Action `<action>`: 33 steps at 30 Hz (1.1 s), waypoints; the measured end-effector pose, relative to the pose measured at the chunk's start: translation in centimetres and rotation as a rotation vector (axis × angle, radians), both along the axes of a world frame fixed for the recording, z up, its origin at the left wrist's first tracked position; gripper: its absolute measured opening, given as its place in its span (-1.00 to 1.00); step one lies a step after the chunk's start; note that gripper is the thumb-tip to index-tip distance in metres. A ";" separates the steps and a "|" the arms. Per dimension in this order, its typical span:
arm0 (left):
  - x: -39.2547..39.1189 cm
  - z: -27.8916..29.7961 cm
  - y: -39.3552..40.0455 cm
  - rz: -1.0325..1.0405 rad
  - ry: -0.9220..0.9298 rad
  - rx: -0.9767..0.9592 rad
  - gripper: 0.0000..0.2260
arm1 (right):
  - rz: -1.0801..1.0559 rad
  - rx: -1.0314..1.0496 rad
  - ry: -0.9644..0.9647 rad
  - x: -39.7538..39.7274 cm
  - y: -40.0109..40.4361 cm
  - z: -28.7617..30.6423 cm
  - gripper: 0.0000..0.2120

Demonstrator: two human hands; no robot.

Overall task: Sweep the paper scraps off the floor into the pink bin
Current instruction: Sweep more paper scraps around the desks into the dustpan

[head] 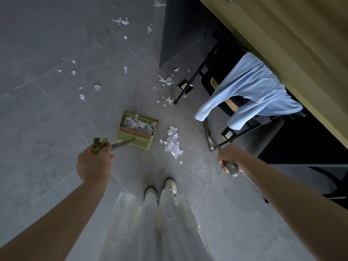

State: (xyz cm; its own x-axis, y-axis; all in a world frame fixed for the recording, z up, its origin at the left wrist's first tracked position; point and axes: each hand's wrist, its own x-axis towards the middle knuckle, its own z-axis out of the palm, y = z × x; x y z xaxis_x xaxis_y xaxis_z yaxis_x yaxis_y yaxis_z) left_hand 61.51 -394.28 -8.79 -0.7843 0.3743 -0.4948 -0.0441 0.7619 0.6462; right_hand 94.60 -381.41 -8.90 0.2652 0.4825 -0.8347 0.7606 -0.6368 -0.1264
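Green plastic shows at the left hand (93,162), whose grip is curled round the top of the dustpan handle (120,144); just beyond that grip the green dustpan (136,130) sits flat on the grey tiled floor (43,117), with paper scraps (138,123) already inside. To the right of the pan, between the two grips, lies a swept heap of scraps (173,142). The right hand (227,160) wraps its grip round a grey broom handle (232,168), the broom (209,136) reaching forward to the floor by a chair draped in a light blue garment (252,89). Further scraps lie scattered well beyond both grips.
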 end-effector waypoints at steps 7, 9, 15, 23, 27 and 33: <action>0.6 -0.5 0.5 0.032 -0.003 0.050 -0.83 | 0.017 0.116 -0.092 2.4 2.2 -2.8 -0.93; 0.8 -1.0 0.7 0.044 0.003 0.073 -0.84 | 0.059 0.070 -0.098 2.2 3.3 -3.0 -0.86; 1.6 -2.4 1.8 0.068 0.014 0.093 -0.78 | 0.136 0.113 -0.078 3.1 5.8 -4.9 -0.98; 3.4 -1.8 2.6 0.105 0.030 0.083 -0.79 | 0.372 0.057 -0.183 4.1 4.8 -3.7 -0.77; 4.0 0.0 2.8 0.159 0.017 0.083 -0.79 | 0.488 -0.055 -0.110 3.3 2.9 -1.7 -0.78; 3.9 2.1 2.7 0.204 -0.011 0.087 -0.84 | 0.481 -0.181 -0.055 0.3 -0.1 0.6 -0.87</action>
